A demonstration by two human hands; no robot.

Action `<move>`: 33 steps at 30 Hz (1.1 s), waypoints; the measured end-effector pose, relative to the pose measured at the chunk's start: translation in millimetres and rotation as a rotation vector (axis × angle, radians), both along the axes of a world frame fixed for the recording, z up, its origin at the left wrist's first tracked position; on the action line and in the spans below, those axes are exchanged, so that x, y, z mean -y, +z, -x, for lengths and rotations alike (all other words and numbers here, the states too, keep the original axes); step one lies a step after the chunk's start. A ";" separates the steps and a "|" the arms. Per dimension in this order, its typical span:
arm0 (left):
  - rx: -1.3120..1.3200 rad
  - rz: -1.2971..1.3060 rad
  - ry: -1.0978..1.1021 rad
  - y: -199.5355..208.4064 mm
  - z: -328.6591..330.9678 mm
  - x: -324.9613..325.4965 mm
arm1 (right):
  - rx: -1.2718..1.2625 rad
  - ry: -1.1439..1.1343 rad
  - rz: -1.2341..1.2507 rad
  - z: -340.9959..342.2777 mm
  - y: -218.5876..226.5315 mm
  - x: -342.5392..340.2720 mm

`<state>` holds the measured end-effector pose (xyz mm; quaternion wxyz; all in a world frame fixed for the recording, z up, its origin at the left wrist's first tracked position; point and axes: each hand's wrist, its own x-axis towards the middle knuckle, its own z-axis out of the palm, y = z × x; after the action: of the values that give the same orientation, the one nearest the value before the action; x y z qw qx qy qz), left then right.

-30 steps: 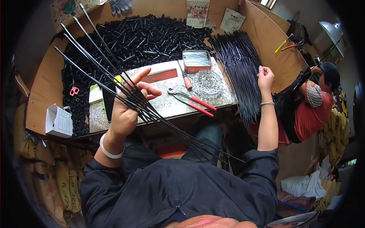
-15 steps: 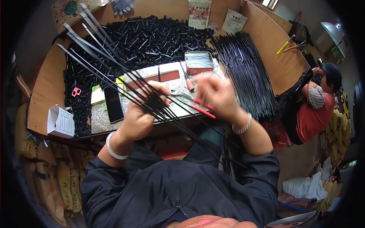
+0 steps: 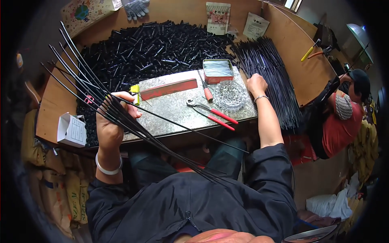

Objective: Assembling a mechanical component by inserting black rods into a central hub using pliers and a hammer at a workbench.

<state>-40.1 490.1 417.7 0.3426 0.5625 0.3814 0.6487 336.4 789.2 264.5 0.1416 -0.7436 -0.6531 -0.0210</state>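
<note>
On the near left, my left hand (image 3: 111,123) is closed around a bundle of thin black rods (image 3: 133,127), fanned so the far ends spread up to the left and the near ends run down across my lap. I count about eight in the fan, though where they cross I cannot be sure. My right hand (image 3: 256,84) is far out to the right, fingers curled down onto the big heap of loose rods (image 3: 269,77); whether it has pinched one yet I cannot tell.

To do this well, I judge I should lift a single rod from the top of the heap, not from underneath, keep it parallel to the ones I hold, and tighten my left grip at the crossing point so the fan does not slip or splay further.

Counting the rest: one grey metal plate (image 3: 182,109) as my work surface, one red bar (image 3: 168,89) lying on it, one pair of red-handled pliers (image 3: 212,114), one screwdriver (image 3: 206,90), one glass ashtray (image 3: 229,94), one flat tin (image 3: 218,69). Behind lies a heap of short black tubes (image 3: 150,52), too many to count. One small white box (image 3: 72,129) sits far left.
</note>
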 end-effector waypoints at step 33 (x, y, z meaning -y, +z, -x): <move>-0.143 0.039 -0.316 -9.1 13.4 -44.2 | -0.442 -0.416 0.920 -117.7 -344.9 560.2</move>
<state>-53.4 534.3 408.6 0.4231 0.6533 0.3243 0.5376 454.2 229.0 -80.4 -0.0716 -0.8289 -0.3888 0.3958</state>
